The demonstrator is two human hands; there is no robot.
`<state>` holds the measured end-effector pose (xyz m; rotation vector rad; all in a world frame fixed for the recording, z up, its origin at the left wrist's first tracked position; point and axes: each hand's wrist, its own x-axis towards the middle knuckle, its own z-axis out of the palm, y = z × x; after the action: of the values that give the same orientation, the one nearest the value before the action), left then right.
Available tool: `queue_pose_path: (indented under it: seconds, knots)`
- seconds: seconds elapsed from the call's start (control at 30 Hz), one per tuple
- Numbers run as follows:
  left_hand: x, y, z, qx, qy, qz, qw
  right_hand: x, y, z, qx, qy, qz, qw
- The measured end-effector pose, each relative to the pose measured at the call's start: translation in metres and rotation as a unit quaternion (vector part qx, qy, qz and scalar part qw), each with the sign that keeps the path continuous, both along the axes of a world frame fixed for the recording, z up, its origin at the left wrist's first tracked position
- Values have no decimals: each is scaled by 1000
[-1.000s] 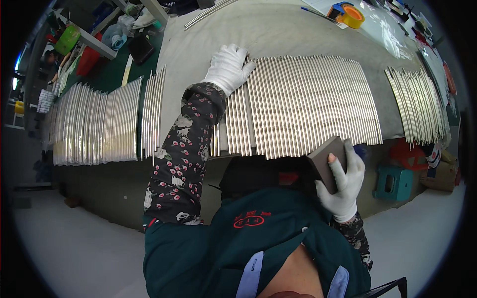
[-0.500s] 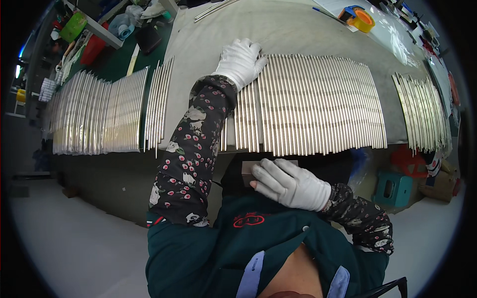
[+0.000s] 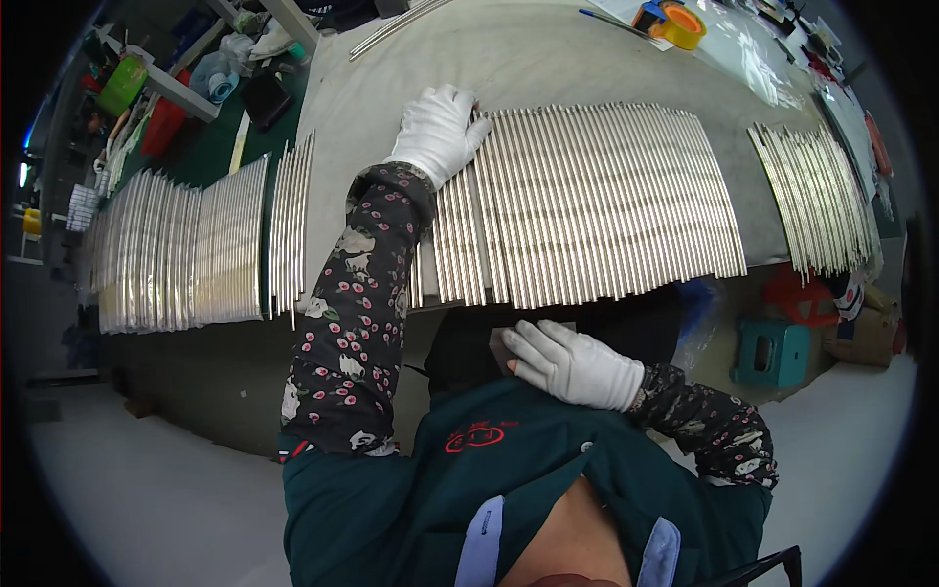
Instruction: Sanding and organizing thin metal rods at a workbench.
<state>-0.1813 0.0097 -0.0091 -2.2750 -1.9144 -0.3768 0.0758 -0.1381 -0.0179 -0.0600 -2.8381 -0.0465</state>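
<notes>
My left hand, in a white glove, lies palm down over the far ends of a row of long silvery metal rods. Its fingers reach past the rod ends and its thumb rests by a narrow gap in the row; no rod is visibly lifted. Close to my body, under the table's front edge, my right hand is gloved too, with a bare thumb tip showing. It grips a small brown-grey block, mostly hidden behind the fingers.
Clear-wrapped rod bundles lie at the left, beside several loose rods. Another rod bundle is at the right. An orange tape dispenser sits at the far right; a teal stool stands below the table.
The whole view has shifted, so the table's things appear further left. My left fingers look closer together. My right hand stays near my body, and less of the block shows.
</notes>
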Motion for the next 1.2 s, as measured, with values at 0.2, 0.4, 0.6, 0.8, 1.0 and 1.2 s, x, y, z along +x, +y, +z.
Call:
queue_pose_path:
  seconds: [0.2,0.4,0.6,0.8,1.0,1.2]
  knots:
    - [-8,1,-2,22,-12,-19,999,15,21,9,0,104,-44,994]
    - [-7,-1,-3,19,8,-19,1000,45,10,-2,11,30,35,999]
    - [-10,0,-9,18,1,-26,999,66,14,-12,-5,-26,25,999]
    - [-16,3,-6,37,-8,-35,999,85,39,2,-2,58,-53,997]
    - [-3,4,-6,50,-14,-52,997,109,32,26,3,70,-44,997]
    - [-21,-13,-23,29,-40,-35,998,141,113,56,139,195,-447,862]
